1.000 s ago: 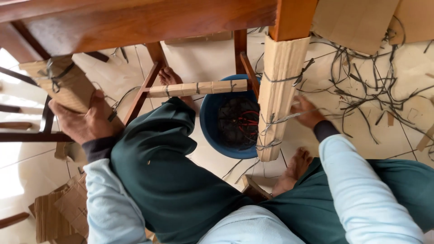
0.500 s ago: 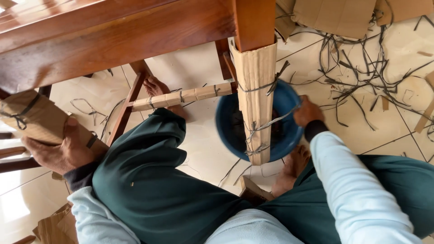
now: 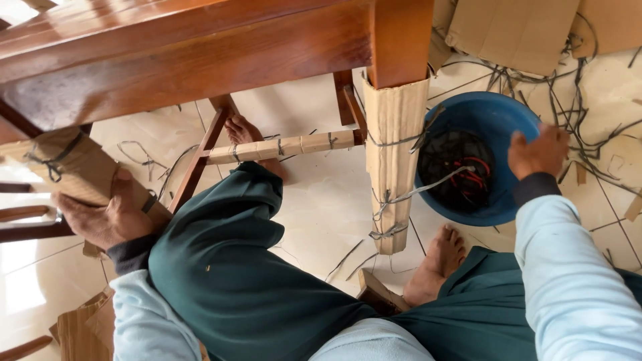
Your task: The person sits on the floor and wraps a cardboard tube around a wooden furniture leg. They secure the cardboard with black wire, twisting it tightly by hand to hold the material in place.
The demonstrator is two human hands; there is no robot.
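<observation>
Cut black straps (image 3: pixel 588 134) scattered over pale tile floor (image 3: pixel 321 207). Flat cardboard sheets (image 3: pixel 508 30) at top right. Cardboard scraps (image 3: pixel 80 331) at bottom left. Crossbar wrapped in cardboard (image 3: pixel 281 147).

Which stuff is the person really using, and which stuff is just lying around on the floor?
In use:
left hand gripping the cardboard-wrapped leg
right hand on the blue tub
tied cardboard-wrapped front leg

Just lying about:
loose dark strap offcuts on the floor tiles
flat cardboard sheets behind the tub
torn cardboard pieces beside the left sleeve
</observation>
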